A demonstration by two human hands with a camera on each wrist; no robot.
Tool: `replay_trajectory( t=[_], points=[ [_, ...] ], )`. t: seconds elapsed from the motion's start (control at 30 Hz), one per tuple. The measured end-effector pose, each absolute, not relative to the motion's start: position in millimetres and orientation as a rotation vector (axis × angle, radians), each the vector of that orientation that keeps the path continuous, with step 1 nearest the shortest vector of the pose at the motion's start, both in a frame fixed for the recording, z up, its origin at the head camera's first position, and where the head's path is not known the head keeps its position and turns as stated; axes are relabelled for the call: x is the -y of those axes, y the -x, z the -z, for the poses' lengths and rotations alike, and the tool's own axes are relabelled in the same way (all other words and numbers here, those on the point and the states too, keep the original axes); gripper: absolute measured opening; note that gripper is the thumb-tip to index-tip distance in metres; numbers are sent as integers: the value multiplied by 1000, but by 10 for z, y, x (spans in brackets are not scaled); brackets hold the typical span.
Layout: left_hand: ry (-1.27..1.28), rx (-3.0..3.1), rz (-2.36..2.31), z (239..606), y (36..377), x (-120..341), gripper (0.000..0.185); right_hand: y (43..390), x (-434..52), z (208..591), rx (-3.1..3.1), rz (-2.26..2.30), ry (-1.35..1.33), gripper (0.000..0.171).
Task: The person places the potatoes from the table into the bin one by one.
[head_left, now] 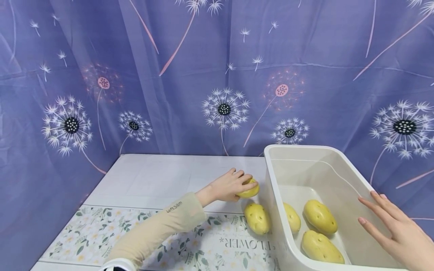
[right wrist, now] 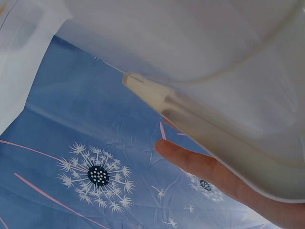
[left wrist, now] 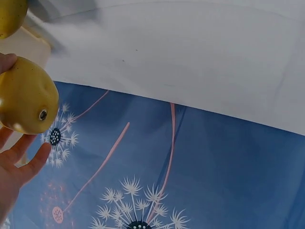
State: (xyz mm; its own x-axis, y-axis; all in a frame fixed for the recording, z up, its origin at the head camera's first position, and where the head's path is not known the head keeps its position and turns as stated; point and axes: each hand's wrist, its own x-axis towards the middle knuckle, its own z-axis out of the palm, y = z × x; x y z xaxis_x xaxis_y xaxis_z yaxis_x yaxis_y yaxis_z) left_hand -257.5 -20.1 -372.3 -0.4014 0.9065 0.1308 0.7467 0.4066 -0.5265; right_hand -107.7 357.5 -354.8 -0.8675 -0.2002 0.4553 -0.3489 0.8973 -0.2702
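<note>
My left hand (head_left: 228,187) grips a yellow potato (head_left: 250,191) just left of a pale plastic bin (head_left: 301,147). In the left wrist view, thumb and fingers lie on opposite sides of that potato (left wrist: 28,102). A second potato (head_left: 257,219) lies on the table nearer to me, close against the bin's outer wall. Inside the bin are three potatoes, one at the right (head_left: 320,217), another in front (head_left: 322,246) and one partly hidden by the left wall (head_left: 292,217). My right hand (head_left: 400,227) is at the bin's right rim, its fingers extended.
A white table (head_left: 169,177) bears a floral mat (head_left: 98,229) along its front part. Behind and at the left hangs a blue curtain (head_left: 183,113) with a dandelion print. The bin's high walls stand between the loose potatoes and those inside.
</note>
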Motion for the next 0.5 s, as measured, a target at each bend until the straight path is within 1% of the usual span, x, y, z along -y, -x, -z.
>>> replay_trajectory(
  t=[0.27,0.5],
  points=[
    [1409,2317,-538,3659,2561,268,74,1080,-3565,3545,2614,-501,-415,53],
    [1403,2272,-475,3589,2563,314,70,1085,-3576,3553,2594,-517,-433,53]
  ],
)
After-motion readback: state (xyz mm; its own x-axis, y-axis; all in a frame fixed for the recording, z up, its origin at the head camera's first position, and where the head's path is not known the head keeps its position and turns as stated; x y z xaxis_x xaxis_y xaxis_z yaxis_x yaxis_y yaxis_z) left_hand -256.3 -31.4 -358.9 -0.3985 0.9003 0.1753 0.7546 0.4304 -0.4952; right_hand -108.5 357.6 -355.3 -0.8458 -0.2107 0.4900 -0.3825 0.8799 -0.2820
